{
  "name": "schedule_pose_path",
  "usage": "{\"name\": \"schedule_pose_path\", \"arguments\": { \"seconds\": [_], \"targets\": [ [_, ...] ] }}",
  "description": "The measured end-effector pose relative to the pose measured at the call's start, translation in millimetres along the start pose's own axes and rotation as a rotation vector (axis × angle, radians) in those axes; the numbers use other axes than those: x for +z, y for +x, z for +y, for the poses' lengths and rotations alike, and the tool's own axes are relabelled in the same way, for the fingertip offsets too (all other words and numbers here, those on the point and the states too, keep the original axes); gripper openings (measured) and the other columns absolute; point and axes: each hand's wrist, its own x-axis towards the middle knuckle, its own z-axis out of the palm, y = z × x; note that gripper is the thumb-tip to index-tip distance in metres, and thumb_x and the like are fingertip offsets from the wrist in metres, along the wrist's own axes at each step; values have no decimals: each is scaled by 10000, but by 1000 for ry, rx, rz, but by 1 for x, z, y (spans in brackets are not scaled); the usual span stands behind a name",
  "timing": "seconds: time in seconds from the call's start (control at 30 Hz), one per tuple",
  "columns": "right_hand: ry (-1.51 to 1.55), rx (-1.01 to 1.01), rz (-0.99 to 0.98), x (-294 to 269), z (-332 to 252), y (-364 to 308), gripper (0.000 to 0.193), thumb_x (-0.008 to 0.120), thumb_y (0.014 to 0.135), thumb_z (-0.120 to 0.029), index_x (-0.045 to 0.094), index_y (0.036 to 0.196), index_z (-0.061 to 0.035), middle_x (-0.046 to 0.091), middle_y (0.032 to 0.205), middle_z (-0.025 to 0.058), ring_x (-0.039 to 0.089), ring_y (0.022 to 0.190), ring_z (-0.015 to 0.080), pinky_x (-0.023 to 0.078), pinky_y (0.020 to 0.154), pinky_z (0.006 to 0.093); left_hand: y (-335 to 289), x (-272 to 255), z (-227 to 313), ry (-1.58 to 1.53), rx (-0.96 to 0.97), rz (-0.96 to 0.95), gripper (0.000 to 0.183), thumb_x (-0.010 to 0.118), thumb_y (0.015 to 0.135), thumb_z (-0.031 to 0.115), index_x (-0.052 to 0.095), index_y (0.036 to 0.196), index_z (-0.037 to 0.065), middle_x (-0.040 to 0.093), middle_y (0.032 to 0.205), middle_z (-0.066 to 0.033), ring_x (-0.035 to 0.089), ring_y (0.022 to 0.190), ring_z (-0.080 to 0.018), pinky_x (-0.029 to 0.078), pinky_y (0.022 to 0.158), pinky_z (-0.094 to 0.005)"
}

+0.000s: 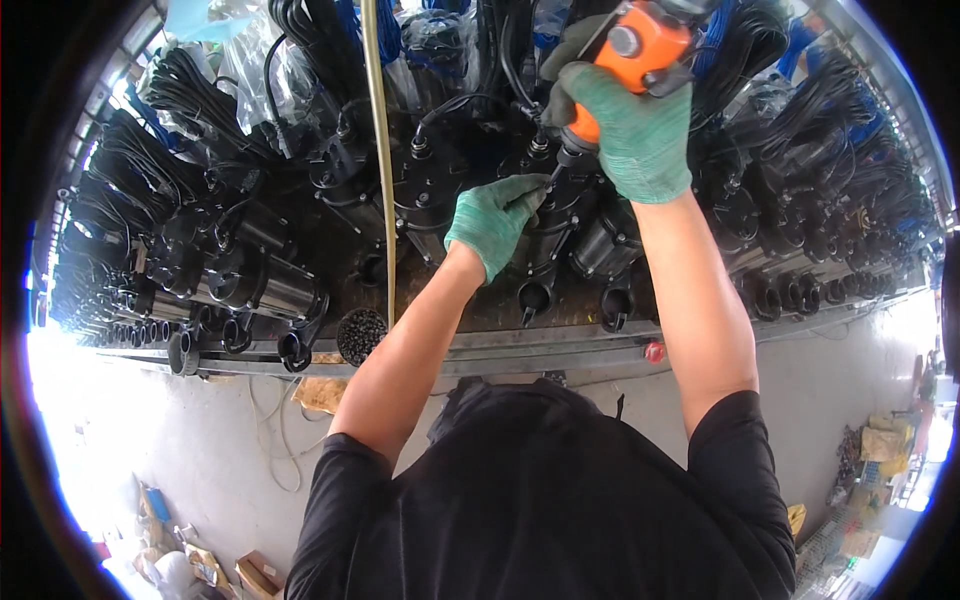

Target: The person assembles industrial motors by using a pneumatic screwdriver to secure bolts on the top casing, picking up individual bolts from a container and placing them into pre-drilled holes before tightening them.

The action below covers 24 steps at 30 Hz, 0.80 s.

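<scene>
My right hand (645, 140), in a green glove, grips an orange cordless power driver (645, 50) with its bit pointing down. Beneath the bit stands a black pump (545, 235), one of many packed together, each with a round outlet. My left hand (495, 220), gloved alike, reaches to the top of that pump. Its thumb and fingers close together beside the bit's tip, and what they pinch is too small to make out. Another black pump (422, 195) stands just left of my left hand.
A pale hose (380, 150) hangs down left of my hands. At the bench's front edge (480, 350) sits a round container of small dark parts (362, 335). Bundled black cables (190, 95) and clear plastic bags (265, 60) crowd the back. Boxes (258, 575) lie on the floor.
</scene>
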Motion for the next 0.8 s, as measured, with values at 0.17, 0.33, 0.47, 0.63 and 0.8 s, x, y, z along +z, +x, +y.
{"name": "schedule_pose_path", "arguments": {
  "seconds": [0.17, 0.33, 0.47, 0.63, 0.8],
  "targets": [
    [91, 18, -63, -10, 16, 4, 186, 709, 853, 25, 681, 1031, -20, 740, 864, 81, 713, 642, 138, 576, 556, 246, 3, 7, -10, 89, 4, 34, 286, 716, 982, 95, 726, 1252, 1, 746, 959, -5, 571, 741, -79, 517, 707, -248],
    [69, 51, -116, -15, 18, 4, 158, 702, 865, 22, 674, 1012, -29, 734, 879, 83, 713, 671, 154, 593, 587, 273, 1, 3, -3, 203, -16, -37, 282, 697, 998, 109, 720, 1252, -11, 752, 951, -23, 590, 762, -85, 529, 724, -257],
    [-341, -135, -215, -17, 18, 8, 177, 686, 880, 33, 668, 1047, -23, 722, 857, 104, 693, 641, 174, 595, 593, 295, -3, -4, 3, 215, -63, -83, 282, 683, 1005, 105, 714, 1262, -7, 757, 958, -39, 600, 769, -86, 534, 725, -263],
    [-284, -39, -216, -16, 22, 6, 200, 674, 885, 47, 655, 1074, -15, 719, 860, 115, 695, 644, 169, 593, 584, 297, -6, -3, 6, 222, -40, -86, 304, 682, 1005, 105, 700, 1292, 5, 756, 986, -47, 608, 767, -90, 537, 724, -269],
    [-61, 83, -225, -8, 19, 9, 221, 667, 889, 54, 641, 1101, -3, 724, 902, 129, 702, 658, 170, 592, 574, 300, -14, 1, 7, 105, -41, 13, 263, 634, 1017, 184, 711, 1205, 17, 710, 876, -46, 573, 693, -92, 485, 609, -259]
  ]
}}
